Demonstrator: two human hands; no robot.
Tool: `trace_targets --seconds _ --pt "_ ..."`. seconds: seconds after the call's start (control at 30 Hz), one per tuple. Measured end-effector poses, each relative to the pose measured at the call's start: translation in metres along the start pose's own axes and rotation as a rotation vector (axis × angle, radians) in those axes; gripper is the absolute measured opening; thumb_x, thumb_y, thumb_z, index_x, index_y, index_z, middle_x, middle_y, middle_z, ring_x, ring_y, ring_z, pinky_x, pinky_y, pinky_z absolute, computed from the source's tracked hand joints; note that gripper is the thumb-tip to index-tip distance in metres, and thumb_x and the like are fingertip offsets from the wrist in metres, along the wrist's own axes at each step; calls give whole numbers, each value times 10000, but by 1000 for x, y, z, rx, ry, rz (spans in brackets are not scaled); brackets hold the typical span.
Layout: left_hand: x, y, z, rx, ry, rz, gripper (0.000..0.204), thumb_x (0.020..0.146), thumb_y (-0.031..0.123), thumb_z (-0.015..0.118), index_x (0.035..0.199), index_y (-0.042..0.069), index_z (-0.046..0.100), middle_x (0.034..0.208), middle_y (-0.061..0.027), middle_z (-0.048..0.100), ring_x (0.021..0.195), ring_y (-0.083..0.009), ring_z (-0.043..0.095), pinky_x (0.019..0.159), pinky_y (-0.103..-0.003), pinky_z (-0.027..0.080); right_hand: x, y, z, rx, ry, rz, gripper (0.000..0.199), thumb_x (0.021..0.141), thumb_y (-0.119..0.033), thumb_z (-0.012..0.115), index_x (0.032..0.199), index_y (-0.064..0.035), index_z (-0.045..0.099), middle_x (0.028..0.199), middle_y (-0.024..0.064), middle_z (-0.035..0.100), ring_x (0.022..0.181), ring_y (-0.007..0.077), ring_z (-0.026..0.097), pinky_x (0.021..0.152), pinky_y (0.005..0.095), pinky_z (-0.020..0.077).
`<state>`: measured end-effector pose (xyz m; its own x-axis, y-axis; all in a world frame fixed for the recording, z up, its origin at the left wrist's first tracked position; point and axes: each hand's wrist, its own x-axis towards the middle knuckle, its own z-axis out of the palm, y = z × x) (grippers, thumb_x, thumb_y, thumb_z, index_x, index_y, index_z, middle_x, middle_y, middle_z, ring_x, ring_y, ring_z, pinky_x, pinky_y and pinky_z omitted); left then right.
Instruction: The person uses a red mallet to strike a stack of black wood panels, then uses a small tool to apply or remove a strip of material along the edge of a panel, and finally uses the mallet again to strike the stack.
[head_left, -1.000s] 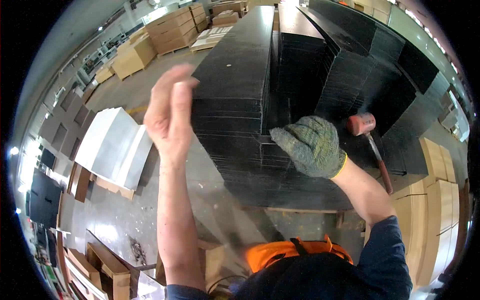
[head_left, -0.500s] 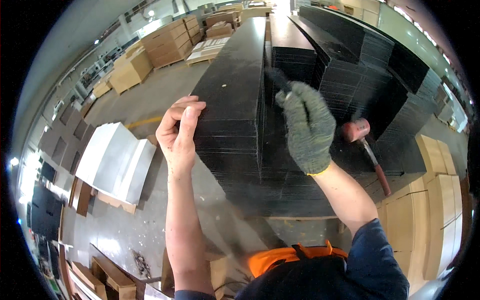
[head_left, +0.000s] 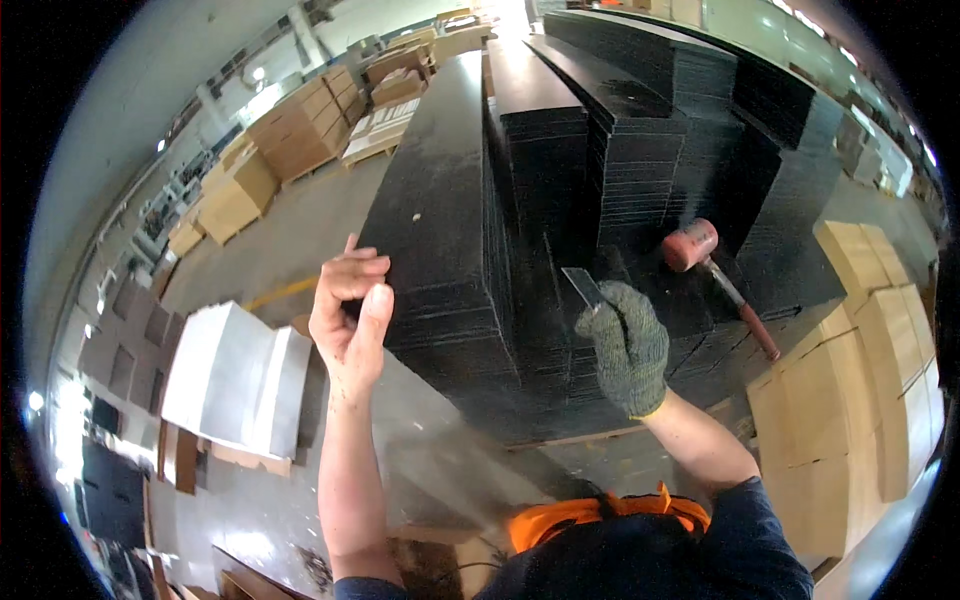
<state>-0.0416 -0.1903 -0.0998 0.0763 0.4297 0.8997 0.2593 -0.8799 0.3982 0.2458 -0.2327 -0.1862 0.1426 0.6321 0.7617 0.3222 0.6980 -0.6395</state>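
My right hand point(head_left: 630, 350), in a grey-green knit glove, is closed round a flat metal blade point(head_left: 580, 284). The blade tilts up and left from the fingers; any handle is hidden in the glove. It is held above the low black boards, apart from the left-hand stack. My bare left hand point(head_left: 350, 315) is at the near left corner of a tall stack of long black boards point(head_left: 430, 190). Its fingers are loosely bent, with a gap to the thumb, and the fingertips are at the top board's edge. A small pale speck point(head_left: 416, 217) lies on that board.
A red-headed mallet point(head_left: 692, 246) lies on the black boards to the right. More black board stacks point(head_left: 640, 150) stand behind. Light brown cartons point(head_left: 830, 430) are at the right, and white panels point(head_left: 240, 380) at the left by the grey floor point(head_left: 440, 450).
My right hand has come down toward me with the blade, which now shows more clearly. My left hand stays by the stack's corner. The whole view has shifted a little.
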Motion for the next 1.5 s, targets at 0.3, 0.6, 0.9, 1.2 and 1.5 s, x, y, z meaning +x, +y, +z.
trace_targets --seconds 0.3,0.6,0.9,1.2,1.5 --pt "96 9 -25 42 -783 214 236 743 172 819 752 21 636 818 -107 659 807 -274 639 705 -366 502 -42 -62 76 353 443 524 334 1003 -132 572 1300 18 559 932 115 714 783 129 688 645 260 575" --pt "146 7 40 -88 -1218 675 419 792 176 749 547 56 430 553 -69 362 470 -255 400 459 -370 330 -55 -73 124 55 281 486 403 958 -139 592 1327 9 524 797 205 648 609 298 658 561 394 521" --pt "155 -8 56 -252 -1396 754 382 778 132 620 500 79 365 515 -56 294 400 -237 320 415 -358 255 -25 -91 148 -173 593 139 471 912 -101 596 1351 34 495 1280 240 596 685 320 680 561 384 535" --pt "154 -9 56 -305 -1389 839 350 783 81 568 526 53 333 521 -82 304 403 -248 309 421 -358 245 -45 -92 153 -79 877 1071 382 967 -163 578 1285 48 568 1137 241 682 1010 277 700 821 369 554" --pt "155 1 45 -94 -1520 722 334 920 184 433 743 -68 560 698 -179 558 574 -279 522 541 -384 378 -91 -36 229 -229 932 593 429 964 -203 571 1357 -39 520 803 210 667 559 370 644 510 460 503"
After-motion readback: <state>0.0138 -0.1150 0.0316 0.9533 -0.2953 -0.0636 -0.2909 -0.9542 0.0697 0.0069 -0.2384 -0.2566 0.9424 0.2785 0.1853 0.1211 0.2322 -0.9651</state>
